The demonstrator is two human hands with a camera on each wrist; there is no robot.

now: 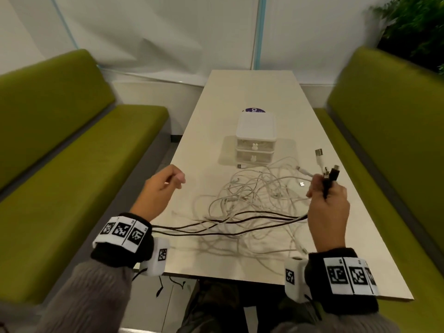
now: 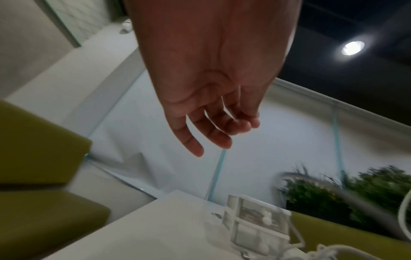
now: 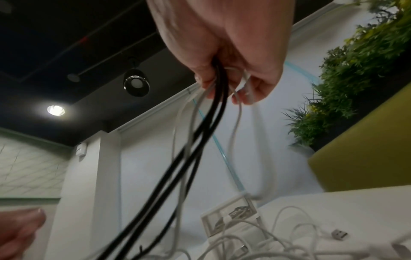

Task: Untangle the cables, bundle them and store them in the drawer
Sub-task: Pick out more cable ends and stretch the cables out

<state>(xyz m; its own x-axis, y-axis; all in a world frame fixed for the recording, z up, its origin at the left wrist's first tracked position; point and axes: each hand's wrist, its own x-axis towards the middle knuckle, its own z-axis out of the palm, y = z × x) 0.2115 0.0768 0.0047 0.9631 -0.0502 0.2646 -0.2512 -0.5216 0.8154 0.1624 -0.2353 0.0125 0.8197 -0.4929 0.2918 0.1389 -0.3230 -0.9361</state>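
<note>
Above the pale table, between green benches, the right hand is raised, fingers clamped round black cables and white plug ends; the left hand hovers with fingers loosely curled, holding nothing. The white cable tangle lies before the closed drawer unit

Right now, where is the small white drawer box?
In the head view the drawer box stands at the middle of the table, beyond the tangle of white cables, both its drawers closed.
</note>
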